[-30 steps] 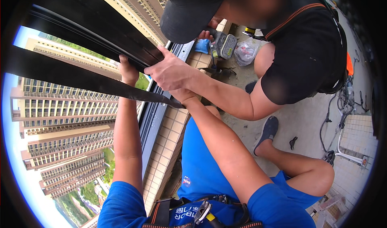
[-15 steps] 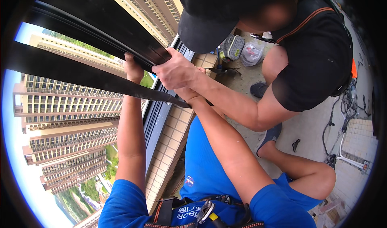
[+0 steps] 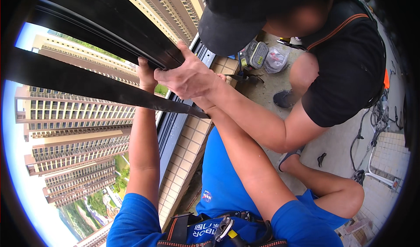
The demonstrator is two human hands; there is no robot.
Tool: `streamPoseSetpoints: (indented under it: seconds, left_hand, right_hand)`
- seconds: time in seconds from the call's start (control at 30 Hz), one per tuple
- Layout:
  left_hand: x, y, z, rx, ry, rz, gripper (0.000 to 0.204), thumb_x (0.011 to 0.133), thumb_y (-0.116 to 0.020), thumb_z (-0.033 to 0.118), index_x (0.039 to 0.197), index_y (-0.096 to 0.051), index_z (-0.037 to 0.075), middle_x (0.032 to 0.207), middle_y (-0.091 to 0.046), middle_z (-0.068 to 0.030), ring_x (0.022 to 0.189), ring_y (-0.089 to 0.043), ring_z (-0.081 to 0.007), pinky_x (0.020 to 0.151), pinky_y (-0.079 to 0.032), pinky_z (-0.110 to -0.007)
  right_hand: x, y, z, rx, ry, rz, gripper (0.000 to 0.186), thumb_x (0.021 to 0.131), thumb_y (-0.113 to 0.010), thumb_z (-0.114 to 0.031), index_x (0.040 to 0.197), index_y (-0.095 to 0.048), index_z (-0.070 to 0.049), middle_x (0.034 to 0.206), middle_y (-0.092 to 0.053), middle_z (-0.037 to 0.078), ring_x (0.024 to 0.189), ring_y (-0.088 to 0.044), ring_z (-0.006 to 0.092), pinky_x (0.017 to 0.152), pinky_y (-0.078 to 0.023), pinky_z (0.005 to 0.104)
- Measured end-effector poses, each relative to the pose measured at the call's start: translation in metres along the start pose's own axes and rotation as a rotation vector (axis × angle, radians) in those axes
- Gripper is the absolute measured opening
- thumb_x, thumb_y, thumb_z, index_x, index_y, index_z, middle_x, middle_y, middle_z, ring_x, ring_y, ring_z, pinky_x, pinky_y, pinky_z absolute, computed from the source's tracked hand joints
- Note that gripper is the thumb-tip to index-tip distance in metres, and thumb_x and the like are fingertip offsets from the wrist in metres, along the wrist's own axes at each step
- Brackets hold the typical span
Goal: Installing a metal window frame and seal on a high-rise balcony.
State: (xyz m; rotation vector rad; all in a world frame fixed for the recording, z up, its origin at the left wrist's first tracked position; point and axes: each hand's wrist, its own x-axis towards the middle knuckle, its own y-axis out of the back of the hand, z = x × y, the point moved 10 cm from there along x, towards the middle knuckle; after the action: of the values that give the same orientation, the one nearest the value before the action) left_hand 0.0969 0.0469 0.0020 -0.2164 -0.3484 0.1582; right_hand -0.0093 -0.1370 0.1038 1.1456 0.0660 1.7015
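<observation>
Metal rail: a dark grooved metal rail is laid along the edge, and every place below is given from it.
Black bar: a thick black bar is held slantwise, its near end just beside the metal rail on the outer side, its length carried outward away from it.
Black strip: a narrower black strip is stretched across the metal rail, its tapered tip brought over to the inner side.
Left hand: the left hand is placed on the outer side of the metal rail, against the lower edge of the bar — some fingers are hidden, so how far it is closed cannot be told.
Right hand: the right hand is mostly covered near the metal rail; whether it is open or closed cannot be told.
Co-worker's hand: the bar's near end is gripped by a co-worker's hand, beside the metal rail and in front of the right hand.
Tiled ledge: a ledge of beige tiles is set along the inner side of the metal rail.
Floor: a grey boxy item and a clear plastic bag are seen inward of the metal rail — dark cables are tangled farther in.
Outside: tall buildings are seen beyond the metal rail.
</observation>
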Motion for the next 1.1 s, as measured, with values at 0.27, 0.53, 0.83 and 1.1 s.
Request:
streamPoseSetpoints:
  seconds: [0.27,0.53,0.83,1.1]
  left_hand:
    - [-0.003,0.000,0.006,0.046,-0.055,-0.107,0.070,0.102,-0.051,0.064,0.135,-0.056,0.003,0.128,-0.063,-0.0084,0.114,-0.061,-0.0220,0.103,-0.051,-0.041]
    - [-0.004,-0.002,0.009,0.046,-0.065,-0.066,0.071,0.101,-0.050,0.066,0.134,-0.058,0.003,0.126,-0.064,-0.0080,0.112,-0.062,-0.0208,0.101,-0.052,-0.039]
    - [-0.003,-0.004,0.008,0.080,-0.059,-0.057,0.073,0.100,-0.051,0.067,0.134,-0.059,0.003,0.127,-0.065,-0.0081,0.112,-0.063,-0.0208,0.101,-0.051,-0.039]
    - [-0.001,0.003,0.003,0.130,-0.058,-0.055,0.072,0.101,-0.051,0.067,0.134,-0.060,0.004,0.127,-0.065,-0.0071,0.113,-0.063,-0.0200,0.102,-0.051,-0.038]
  right_hand:
    - [0.018,-0.009,0.032,0.505,-0.307,0.075,0.025,0.079,-0.071,-0.016,0.102,-0.062,-0.015,0.088,-0.055,-0.006,0.088,-0.061,0.0129,0.083,-0.053,0.0443]
    - [0.016,0.003,0.040,0.487,-0.360,0.227,0.007,0.074,-0.069,-0.015,0.075,-0.062,-0.016,0.084,-0.048,-0.004,0.083,-0.059,0.0115,0.079,-0.055,0.0391]
    - [0.014,-0.007,0.031,0.428,-0.291,0.142,0.041,0.074,-0.073,-0.022,0.114,-0.067,-0.015,0.089,-0.058,-0.011,0.086,-0.066,0.0091,0.077,-0.058,0.0437]
    - [0.017,-0.012,0.024,0.301,-0.206,0.053,0.034,0.086,-0.070,-0.016,0.118,-0.064,-0.007,0.092,-0.058,-0.005,0.086,-0.064,0.0082,0.073,-0.058,0.0340]
